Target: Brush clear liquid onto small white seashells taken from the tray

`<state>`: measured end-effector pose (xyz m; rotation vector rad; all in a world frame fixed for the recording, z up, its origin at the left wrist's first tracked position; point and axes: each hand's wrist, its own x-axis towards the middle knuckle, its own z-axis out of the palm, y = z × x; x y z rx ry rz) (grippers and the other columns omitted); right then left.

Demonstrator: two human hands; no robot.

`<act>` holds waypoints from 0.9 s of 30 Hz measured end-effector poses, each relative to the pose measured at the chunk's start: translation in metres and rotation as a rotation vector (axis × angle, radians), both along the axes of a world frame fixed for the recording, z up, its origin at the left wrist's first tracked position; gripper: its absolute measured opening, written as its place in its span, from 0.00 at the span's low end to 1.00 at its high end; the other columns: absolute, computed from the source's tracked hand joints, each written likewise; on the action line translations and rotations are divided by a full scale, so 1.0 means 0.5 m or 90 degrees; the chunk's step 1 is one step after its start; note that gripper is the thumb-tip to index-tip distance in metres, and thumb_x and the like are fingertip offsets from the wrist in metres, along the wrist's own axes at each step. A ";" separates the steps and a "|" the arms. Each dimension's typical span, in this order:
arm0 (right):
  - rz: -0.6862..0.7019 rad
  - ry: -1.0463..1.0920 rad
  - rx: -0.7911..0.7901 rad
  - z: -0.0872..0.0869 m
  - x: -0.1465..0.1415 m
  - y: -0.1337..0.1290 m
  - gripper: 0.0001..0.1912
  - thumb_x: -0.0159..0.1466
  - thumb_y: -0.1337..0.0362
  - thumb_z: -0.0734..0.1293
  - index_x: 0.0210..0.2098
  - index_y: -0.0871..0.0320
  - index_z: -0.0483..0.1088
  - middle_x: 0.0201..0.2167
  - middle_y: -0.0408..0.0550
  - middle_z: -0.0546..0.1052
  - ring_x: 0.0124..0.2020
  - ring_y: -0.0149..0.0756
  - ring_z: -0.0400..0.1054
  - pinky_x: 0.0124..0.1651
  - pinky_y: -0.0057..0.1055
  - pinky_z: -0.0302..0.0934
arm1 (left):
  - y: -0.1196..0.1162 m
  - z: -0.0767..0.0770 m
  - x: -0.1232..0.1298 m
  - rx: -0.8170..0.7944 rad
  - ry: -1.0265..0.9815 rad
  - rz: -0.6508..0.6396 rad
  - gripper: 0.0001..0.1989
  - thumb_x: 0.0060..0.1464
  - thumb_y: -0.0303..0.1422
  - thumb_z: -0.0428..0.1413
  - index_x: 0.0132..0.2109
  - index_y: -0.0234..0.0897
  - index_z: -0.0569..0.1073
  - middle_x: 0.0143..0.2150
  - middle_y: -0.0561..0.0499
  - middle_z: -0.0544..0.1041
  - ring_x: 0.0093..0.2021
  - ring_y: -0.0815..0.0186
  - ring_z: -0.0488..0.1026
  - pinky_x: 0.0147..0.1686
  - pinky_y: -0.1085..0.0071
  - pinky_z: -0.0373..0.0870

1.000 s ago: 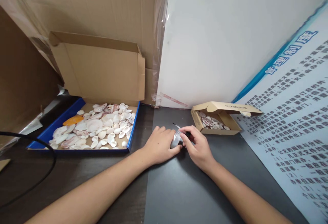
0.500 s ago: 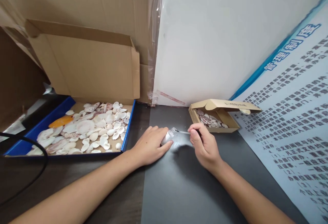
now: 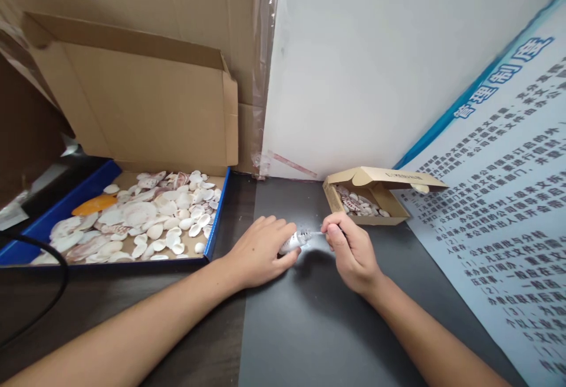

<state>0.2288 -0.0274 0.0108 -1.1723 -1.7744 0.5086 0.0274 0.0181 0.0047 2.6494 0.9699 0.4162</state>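
Note:
My left hand [image 3: 265, 251] is closed round a small white bottle [image 3: 290, 243], which lies tilted with its clear neck towards the right. In my right hand [image 3: 349, 251] a thin pale stick [image 3: 316, 233] is pinched between thumb and fingers, its left end at the bottle's mouth. Both hands are low over a dark grey mat [image 3: 283, 340]. Whether the stick's tip is inside the neck is too small to tell.
On the left an open blue-edged cardboard box [image 3: 224, 198] holds many shells and an orange piece [image 3: 94, 205]. A smaller cardboard box [image 3: 393, 219] with shells stands behind my right hand. A black cable [image 3: 62, 292] curves at far left. A printed poster [image 3: 508, 186] leans right.
The gap between the stick and the bottle's neck has closed, and the bottle's neck now points more to the right. The view has shifted slightly.

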 end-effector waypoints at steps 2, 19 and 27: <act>0.006 -0.009 -0.003 0.004 -0.003 -0.001 0.11 0.73 0.63 0.56 0.34 0.54 0.63 0.25 0.39 0.63 0.24 0.31 0.57 0.29 0.29 0.52 | -0.002 -0.001 0.000 -0.004 -0.015 -0.017 0.09 0.62 0.38 0.49 0.35 0.40 0.62 0.33 0.52 0.69 0.34 0.60 0.64 0.36 0.65 0.58; -0.037 0.123 0.004 -0.023 -0.009 -0.004 0.10 0.69 0.63 0.63 0.49 0.50 0.61 0.32 0.41 0.68 0.25 0.31 0.63 0.29 0.30 0.59 | -0.002 0.002 -0.006 -0.048 -0.073 -0.110 0.11 0.65 0.40 0.46 0.35 0.41 0.57 0.31 0.52 0.67 0.31 0.62 0.63 0.34 0.66 0.60; -0.051 0.039 0.065 -0.016 -0.008 -0.012 0.08 0.68 0.64 0.65 0.47 0.52 0.68 0.29 0.41 0.70 0.25 0.31 0.67 0.28 0.29 0.63 | -0.011 0.009 -0.005 -0.050 -0.046 -0.172 0.11 0.64 0.41 0.45 0.35 0.41 0.58 0.31 0.51 0.68 0.30 0.61 0.64 0.34 0.66 0.62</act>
